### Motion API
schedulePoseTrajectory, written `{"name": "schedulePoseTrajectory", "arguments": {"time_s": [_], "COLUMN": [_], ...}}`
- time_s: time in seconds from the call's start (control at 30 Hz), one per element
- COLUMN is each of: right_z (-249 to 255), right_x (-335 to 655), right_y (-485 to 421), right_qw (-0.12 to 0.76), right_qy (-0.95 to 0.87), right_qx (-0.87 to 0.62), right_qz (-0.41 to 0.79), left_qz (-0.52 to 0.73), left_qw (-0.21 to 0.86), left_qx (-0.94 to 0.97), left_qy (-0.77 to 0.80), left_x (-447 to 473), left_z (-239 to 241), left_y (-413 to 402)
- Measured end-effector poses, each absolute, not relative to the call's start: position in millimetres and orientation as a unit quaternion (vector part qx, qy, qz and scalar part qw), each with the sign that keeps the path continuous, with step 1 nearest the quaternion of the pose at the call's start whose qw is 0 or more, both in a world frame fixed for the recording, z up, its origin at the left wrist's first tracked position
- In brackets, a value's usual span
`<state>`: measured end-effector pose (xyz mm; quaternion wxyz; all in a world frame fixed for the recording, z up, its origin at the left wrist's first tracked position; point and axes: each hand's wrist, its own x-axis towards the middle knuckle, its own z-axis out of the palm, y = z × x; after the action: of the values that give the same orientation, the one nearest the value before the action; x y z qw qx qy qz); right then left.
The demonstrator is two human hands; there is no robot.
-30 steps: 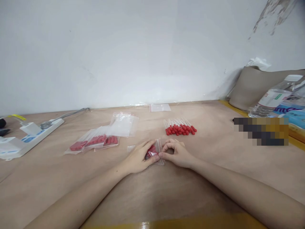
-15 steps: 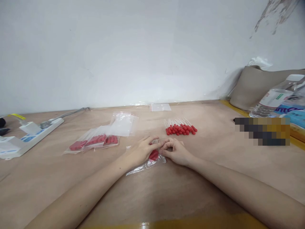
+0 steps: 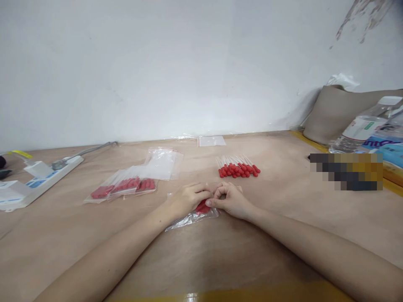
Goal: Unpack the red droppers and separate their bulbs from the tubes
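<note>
A clear zip bag (image 3: 192,219) lies on the table in front of me with red-tipped white sticks (image 3: 202,207) like swabs in it. My left hand (image 3: 189,199) rests over the bag's left part, its fingers curled onto the plastic and hiding much of it. On the other side, my right hand (image 3: 231,201) pinches the bag near the red tips, thumb and forefinger together. The two hands' fingertips almost meet. Just beyond them lies a loose pile of red-tipped sticks (image 3: 239,168), tips toward me.
Several filled zip bags (image 3: 124,186) overlap at left, with flat bags (image 3: 162,163) behind them. Another flat bag (image 3: 211,141) lies near the wall. A power strip (image 3: 53,178) stands at far left; a water bottle (image 3: 359,130) and a grey-brown container (image 3: 327,113) are at right.
My right thumb has shifted left onto the red tips in the bag. My left fingers have drawn in slightly; the bag has hardly moved.
</note>
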<state>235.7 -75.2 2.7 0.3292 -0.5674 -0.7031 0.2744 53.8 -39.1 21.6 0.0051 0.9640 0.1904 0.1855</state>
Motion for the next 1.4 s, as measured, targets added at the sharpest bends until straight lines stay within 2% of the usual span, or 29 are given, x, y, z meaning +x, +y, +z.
{"name": "schedulePoseTrajectory", "arguments": {"time_s": [0.17,0.33,0.47,0.57,0.77,0.9,1.23,1.4], "right_z": [0,1,-2,-4,0,2,1,5], "right_x": [243,250,250,251,254,252,252,250], "right_y": [-75,-72,-67,-64,-65,-66,-66,-70], "right_qw": [0.393,0.344,0.355,0.348,0.324,0.307,0.278,0.278], "right_qy": [-0.772,-0.868,-0.878,-0.880,-0.888,-0.896,-0.900,-0.901], "right_qx": [-0.461,-0.356,-0.307,-0.291,-0.267,-0.268,-0.245,-0.226], "right_qz": [0.194,0.031,-0.090,-0.138,-0.188,-0.176,-0.228,-0.246], "left_qz": [0.193,0.194,0.192,0.183,0.154,0.131,0.184,0.141], "left_qw": [0.002,0.000,-0.002,-0.007,-0.032,-0.064,-0.070,-0.085], "left_qx": [0.957,0.955,0.957,0.959,0.967,0.974,0.967,0.974], "left_qy": [0.218,0.224,0.219,0.218,0.200,0.174,0.164,0.153], "left_x": [51,50,50,50,50,49,45,45], "left_z": [20,18,17,19,23,22,10,18], "left_y": [-39,-39,-38,-38,-39,-38,-34,-37]}}
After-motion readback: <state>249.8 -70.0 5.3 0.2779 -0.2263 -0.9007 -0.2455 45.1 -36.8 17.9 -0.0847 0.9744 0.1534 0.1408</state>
